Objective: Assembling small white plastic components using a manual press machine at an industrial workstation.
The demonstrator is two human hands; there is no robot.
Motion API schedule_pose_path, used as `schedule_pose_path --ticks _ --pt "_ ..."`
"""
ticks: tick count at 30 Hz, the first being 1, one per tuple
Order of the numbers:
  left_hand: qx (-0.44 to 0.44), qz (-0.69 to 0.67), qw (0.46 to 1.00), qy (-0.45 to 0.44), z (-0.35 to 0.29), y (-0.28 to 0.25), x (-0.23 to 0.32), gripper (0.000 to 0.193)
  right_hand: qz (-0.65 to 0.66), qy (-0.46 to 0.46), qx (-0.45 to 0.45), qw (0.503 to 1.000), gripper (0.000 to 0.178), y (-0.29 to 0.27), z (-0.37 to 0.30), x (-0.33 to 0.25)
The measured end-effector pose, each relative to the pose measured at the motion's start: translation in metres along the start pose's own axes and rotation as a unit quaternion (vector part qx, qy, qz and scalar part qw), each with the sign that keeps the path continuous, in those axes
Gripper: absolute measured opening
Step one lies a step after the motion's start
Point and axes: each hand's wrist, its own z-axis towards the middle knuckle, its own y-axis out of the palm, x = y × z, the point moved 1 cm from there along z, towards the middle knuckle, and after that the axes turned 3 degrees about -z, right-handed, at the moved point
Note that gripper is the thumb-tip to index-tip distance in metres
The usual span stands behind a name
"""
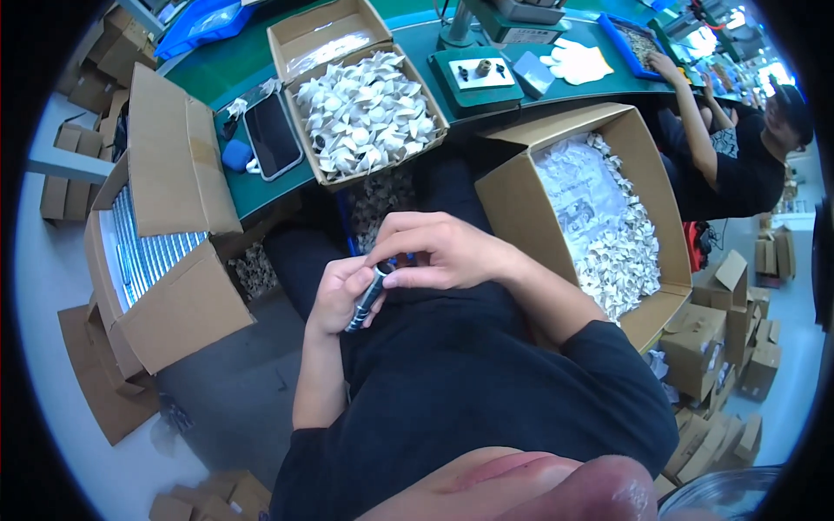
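Your left hand [333, 300] grips 1 tube [366, 302], long axis slanting up-right to your right hand [445, 248], narrowed at its upper end, pinch contents unclear.

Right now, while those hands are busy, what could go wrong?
The dark tube could slip and drop: the left hand grips it away from the green bench, while the right hand is at its upper end.

The phone might get knocked off, because it lies near the bench's front edge.

Some white pieces could spill if the right forearm bumps the open cardboard box close to it.
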Motion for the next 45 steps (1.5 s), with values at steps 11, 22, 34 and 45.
schedule_pose_path --ticks 11,22,34,45 --pt "-0.018 -0.126 0.991 -0.039 0.031 -0.001 -0.048 0.052 -0.118 0.098 0.071 0.986 0.02 -0.082 0.005 0.005" --pt "-0.029 -0.079 0.994 -0.062 0.044 -0.006 -0.046 0.05 0.044 0.158 -0.041 0.986 0.023 -0.024 -0.019 0.045" --pt "0.032 -0.072 0.991 -0.105 0.048 0.003 -0.064 0.04 0.027 0.142 -0.078 0.986 0.028 -0.025 -0.037 0.066" --pt "0.171 -0.047 0.974 -0.142 0.042 0.002 -0.089 0.038 -0.194 0.192 -0.186 0.944 0.049 -0.017 -0.062 0.095"
